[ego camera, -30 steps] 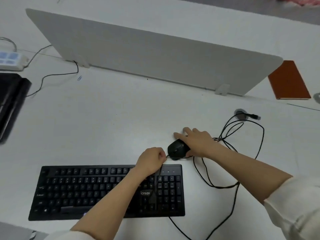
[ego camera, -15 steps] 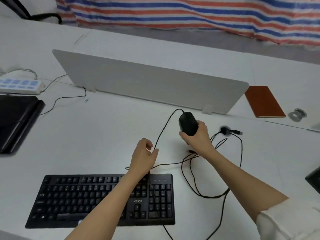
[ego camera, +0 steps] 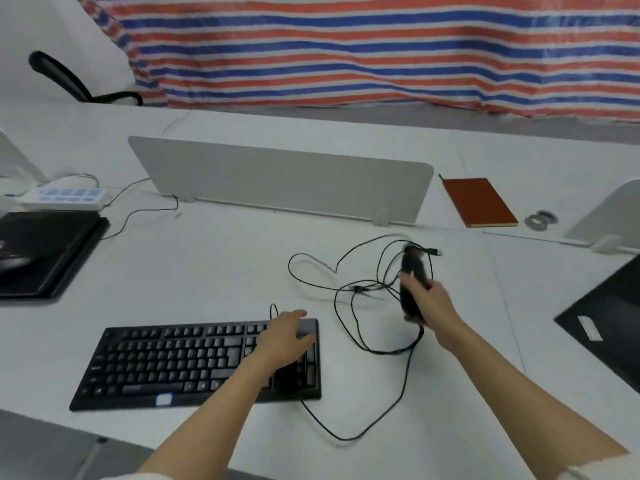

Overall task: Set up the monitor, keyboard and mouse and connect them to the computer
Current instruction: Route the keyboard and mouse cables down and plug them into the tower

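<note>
Right of keyboard: mouse [ego camera: 412,285], blurred, lifted off the desk [ego camera: 207,265] in the right hand [ego camera: 434,301], fingers curled round its body.
Handling: likely light, hard-shelled; best held by the sides.
Left hand [ego camera: 282,337]: relaxed fingers resting on keyboard [ego camera: 166,362].
Obstacles: tangled cables [ego camera: 360,289] could snag; notebook [ego camera: 479,202] well apart.

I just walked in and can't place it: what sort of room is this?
Probably an office still being fitted out. White desks are split by a low divider panel, with a keyboard, a power strip and an office chair. A striped tarp covers the back.
</note>
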### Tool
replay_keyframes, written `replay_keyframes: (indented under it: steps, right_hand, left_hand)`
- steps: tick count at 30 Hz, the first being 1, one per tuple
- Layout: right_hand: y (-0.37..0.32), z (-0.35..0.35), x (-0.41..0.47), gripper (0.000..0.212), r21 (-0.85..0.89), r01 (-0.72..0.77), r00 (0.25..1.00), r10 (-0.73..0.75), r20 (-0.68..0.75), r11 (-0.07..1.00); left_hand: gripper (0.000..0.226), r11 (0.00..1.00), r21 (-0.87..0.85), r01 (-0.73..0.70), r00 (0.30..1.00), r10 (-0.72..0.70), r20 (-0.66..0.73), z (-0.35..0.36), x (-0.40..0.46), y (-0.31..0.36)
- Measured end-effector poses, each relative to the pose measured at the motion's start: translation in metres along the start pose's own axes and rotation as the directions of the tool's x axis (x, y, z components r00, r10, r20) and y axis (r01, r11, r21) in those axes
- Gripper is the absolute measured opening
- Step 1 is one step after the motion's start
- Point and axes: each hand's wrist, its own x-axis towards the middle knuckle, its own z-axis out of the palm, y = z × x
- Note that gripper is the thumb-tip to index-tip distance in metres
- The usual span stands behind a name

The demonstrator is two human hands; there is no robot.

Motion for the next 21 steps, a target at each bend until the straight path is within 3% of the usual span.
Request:
replay_keyframes:
  steps: [3, 6, 10, 14, 15, 17, 19, 21]
  right_hand:
    - [0.047, -0.005, -0.016, 0.047, -0.378, -0.073, 0.982, 0.132, 0.132, 0.923]
    - [0.085, 0.004, -0.033, 0.06, -0.448, -0.097, 0.963, 0.198, 0.184, 0.889]
    - [0.11, 0.018, -0.051, 0.057, -0.381, -0.122, 0.964, 0.2, 0.172, 0.916]
    - [0.127, 0.026, -0.053, 0.068, -0.235, -0.269, 0.958, 0.284, 0.03, 0.934]
    - [0.13, 0.026, -0.053, 0.07, -0.198, -0.303, 0.952, 0.306, -0.015, 0.932]
    - [0.133, 0.029, -0.054, 0.071, -0.109, -0.36, 0.933, 0.355, -0.063, 0.927]
    - [0.131, 0.037, -0.052, 0.07, -0.002, -0.379, 0.924, 0.379, -0.05, 0.925]
    - [0.12, 0.05, -0.049, 0.069, 0.098, -0.354, 0.932, 0.359, -0.041, 0.93]
  left_hand:
    - [0.051, 0.999, -0.005, 0.042, 0.982, -0.042, -0.187, 0.033, -0.02, -0.009]
    - [0.051, 0.991, 0.124, 0.043, 0.971, -0.012, -0.241, 0.048, -0.036, -0.022]
    - [0.049, 0.879, 0.469, -0.091, 0.987, 0.142, -0.074, 0.048, -0.049, -0.037]
    - [0.046, 0.679, 0.686, -0.262, 0.965, 0.202, 0.169, 0.042, -0.06, -0.047]
    - [0.037, 0.663, 0.69, -0.289, 0.957, 0.225, 0.184, 0.04, -0.061, -0.049]
    - [0.026, 0.749, 0.591, -0.299, 0.953, 0.272, 0.137, 0.032, -0.058, -0.049]
    - [0.024, 0.895, 0.375, -0.24, 0.965, 0.264, -0.012, 0.021, -0.052, -0.041]
    - [0.024, 0.987, 0.091, -0.133, 0.982, 0.144, -0.122, 0.001, -0.042, -0.029]
